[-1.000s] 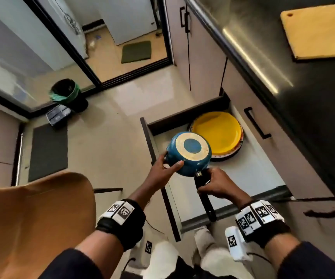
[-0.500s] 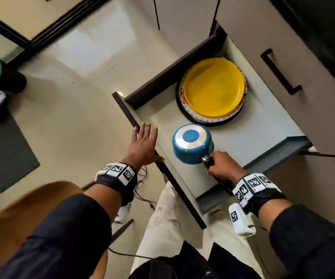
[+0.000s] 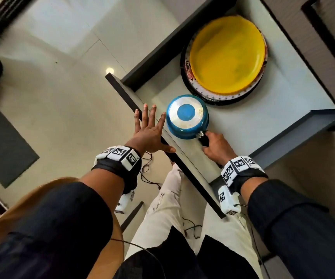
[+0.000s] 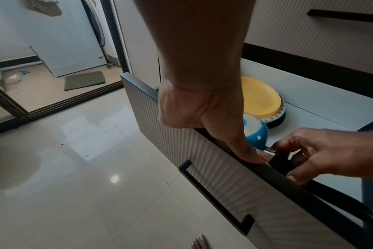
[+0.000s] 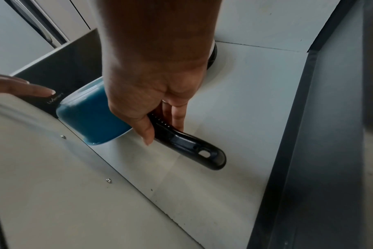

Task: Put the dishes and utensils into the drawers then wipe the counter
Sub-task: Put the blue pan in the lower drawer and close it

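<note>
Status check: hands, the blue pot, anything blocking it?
Left hand open, resting on drawer front. Right hand gripping blue pot handle, pot upside down in drawer. Yellow plate close beside pot.

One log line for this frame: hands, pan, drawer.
left hand: open, resting on drawer front | right hand: grips saucepan handle | blue saucepan: upside down in drawer, beside yellow plate

My saucepan (image 3: 187, 117) has glossy blue enamel-like sides, a brushed metal ring on its base and a glossy black plastic handle (image 5: 187, 144). The yellow plate (image 3: 227, 54) looks smooth. The drawer front (image 4: 213, 161) is finely ribbed, matt; floor tiles (image 4: 79, 176) are glossy.
</note>
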`<state>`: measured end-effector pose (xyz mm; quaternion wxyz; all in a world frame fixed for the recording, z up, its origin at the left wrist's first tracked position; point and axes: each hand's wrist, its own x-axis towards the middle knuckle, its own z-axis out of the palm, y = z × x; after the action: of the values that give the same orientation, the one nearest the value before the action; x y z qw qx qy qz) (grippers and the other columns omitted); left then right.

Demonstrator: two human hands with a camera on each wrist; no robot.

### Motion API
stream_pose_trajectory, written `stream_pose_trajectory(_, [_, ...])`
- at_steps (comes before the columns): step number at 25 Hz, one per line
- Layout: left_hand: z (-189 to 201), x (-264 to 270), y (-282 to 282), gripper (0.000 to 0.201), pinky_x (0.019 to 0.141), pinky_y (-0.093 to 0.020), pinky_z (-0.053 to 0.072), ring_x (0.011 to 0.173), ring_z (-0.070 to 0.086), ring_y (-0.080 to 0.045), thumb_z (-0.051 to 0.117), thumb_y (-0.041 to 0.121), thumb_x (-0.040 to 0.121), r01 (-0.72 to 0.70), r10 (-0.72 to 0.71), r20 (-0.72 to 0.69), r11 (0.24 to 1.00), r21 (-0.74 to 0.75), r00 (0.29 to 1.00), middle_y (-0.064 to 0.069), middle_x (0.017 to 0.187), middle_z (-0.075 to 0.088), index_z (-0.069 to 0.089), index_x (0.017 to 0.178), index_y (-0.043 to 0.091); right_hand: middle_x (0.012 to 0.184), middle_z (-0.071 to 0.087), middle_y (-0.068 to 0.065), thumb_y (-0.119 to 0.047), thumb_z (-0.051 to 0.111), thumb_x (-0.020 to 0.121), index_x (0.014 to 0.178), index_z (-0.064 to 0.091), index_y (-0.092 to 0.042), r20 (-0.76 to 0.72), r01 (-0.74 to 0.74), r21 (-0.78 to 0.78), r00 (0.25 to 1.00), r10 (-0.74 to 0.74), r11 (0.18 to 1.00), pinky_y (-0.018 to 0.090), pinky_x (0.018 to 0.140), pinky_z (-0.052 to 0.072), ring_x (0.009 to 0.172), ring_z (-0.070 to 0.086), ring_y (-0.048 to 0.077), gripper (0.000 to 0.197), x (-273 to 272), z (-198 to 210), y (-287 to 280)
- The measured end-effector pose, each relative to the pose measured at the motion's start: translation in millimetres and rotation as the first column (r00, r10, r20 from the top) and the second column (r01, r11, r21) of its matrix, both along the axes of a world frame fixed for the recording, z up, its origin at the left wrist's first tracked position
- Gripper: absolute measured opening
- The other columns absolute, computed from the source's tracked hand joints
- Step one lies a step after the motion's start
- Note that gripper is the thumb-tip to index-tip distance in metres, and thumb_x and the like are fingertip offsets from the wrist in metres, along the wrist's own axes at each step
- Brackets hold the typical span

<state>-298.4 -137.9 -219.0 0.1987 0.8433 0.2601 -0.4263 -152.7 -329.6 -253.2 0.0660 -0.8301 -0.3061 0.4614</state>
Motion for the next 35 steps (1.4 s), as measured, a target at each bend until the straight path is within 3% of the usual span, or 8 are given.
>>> stream_pose_trajectory(7, [-1.9, 3.3, -0.9, 0.13, 0.105, -0.058, -0.029, 0.134, -0.043, -0.038, 0.057, 0.087, 0.062, 0.008, -0.008, -0.029, 1.0, 0.002, 1.0, -0.018, 0.155, -0.033, -0.011, 0.155, 0.025, 0.114, 0.06, 0.02, -0.004, 0.063, 0.078, 0.112, 0.058, 0.001, 0.007, -0.02, -0.017, 1.0, 0.02, 1.0, 0.039, 0.089, 0.048, 0.106, 0.057, 0.037, 0.035, -12.2, -26.3, 11.3])
stream_pose_trajectory(11, [-4.2, 3.1, -0.8, 0.13, 0.104, -0.058, -0.028, 0.135, -0.042, -0.038, 0.059, 0.086, 0.062, 0.019, -0.018, -0.035, 1.0, 0.019, 0.999, -0.018, 0.155, -0.033, -0.011, 0.155, 0.026, 0.12, 0.058, 0.02, -0.005, 0.058, 0.083, 0.117, 0.051, -0.002, 0.013, -0.031, -0.126, 0.999, 0.033, 0.992, 0.043, 0.089, 0.048, 0.108, 0.058, 0.039, 0.034, -17.6, -35.9, 18.9])
stream_pose_trajectory(17, [-6.0, 3.4, 0.1, 0.13, 0.106, -0.06, -0.027, 0.135, -0.041, -0.039, 0.059, 0.086, 0.062, 0.023, -0.023, -0.051, 1.0, 0.008, 0.998, -0.017, 0.155, -0.032, -0.011, 0.155, 0.028, 0.119, 0.059, 0.022, -0.008, 0.056, 0.087, 0.114, 0.054, -0.002, -0.029, -0.004, -0.209, 1.0, -0.003, 0.978, 0.041, 0.087, 0.048, 0.106, 0.059, 0.041, 0.027, -21.3, -42.5, 26.8])
stream_pose_trajectory(23, [-0.4, 6.6, 1.3, 0.13, 0.102, -0.057, -0.03, 0.136, -0.041, -0.038, 0.06, 0.085, 0.062, -0.002, 0.001, -0.063, 1.0, -0.026, 0.998, -0.017, 0.156, -0.032, -0.013, 0.154, 0.028, 0.119, 0.057, 0.016, -0.01, 0.054, 0.086, 0.112, 0.053, -0.005, -0.058, 0.088, -0.15, 0.994, -0.098, 0.985, 0.037, 0.086, 0.046, 0.108, 0.056, 0.034, 0.026, -33.5, -20.2, 4.8])
stream_pose_trajectory(27, [9.5, 11.1, -2.2, 0.135, 0.105, -0.054, -0.03, 0.136, -0.042, -0.033, 0.063, 0.08, 0.064, -0.077, 0.078, 0.018, 0.995, -0.069, 0.997, -0.011, 0.157, -0.032, -0.029, 0.148, 0.027, 0.127, 0.054, 0.011, -0.013, 0.054, 0.088, 0.125, 0.051, -0.009, -0.075, 0.196, -0.042, 0.977, -0.199, 0.98, 0.037, 0.094, 0.046, 0.116, 0.052, 0.029, 0.037, -32.8, 7.1, -22.9])
stream_pose_trajectory(30, [16.8, 28.2, -1.8, 0.134, 0.107, -0.054, -0.028, 0.137, -0.04, -0.034, 0.062, 0.079, 0.066, -0.078, 0.077, -0.019, 0.995, -0.066, 0.997, -0.011, 0.157, -0.031, -0.032, 0.147, 0.028, 0.13, 0.052, 0.009, -0.011, 0.053, 0.089, 0.128, 0.052, -0.011, -0.086, 0.267, -0.014, 0.96, -0.267, 0.964, 0.037, 0.097, 0.044, 0.118, 0.051, 0.027, 0.039, -27.1, 28.3, -43.1])
stream_pose_trajectory(35, [28.6, 71.5, -4.8, 0.136, 0.108, -0.056, -0.025, 0.138, -0.039, -0.036, 0.059, 0.083, 0.062, -0.047, 0.041, -0.07, 0.996, -0.075, 0.997, -0.01, 0.157, -0.032, -0.031, 0.147, 0.028, 0.128, 0.055, 0.006, -0.016, 0.056, 0.088, 0.125, 0.054, -0.015, -0.048, 0.424, -0.022, 0.904, -0.425, 0.905, 0.032, 0.091, 0.044, 0.115, 0.054, 0.025, 0.038, -1.0, 61.0, -78.8])
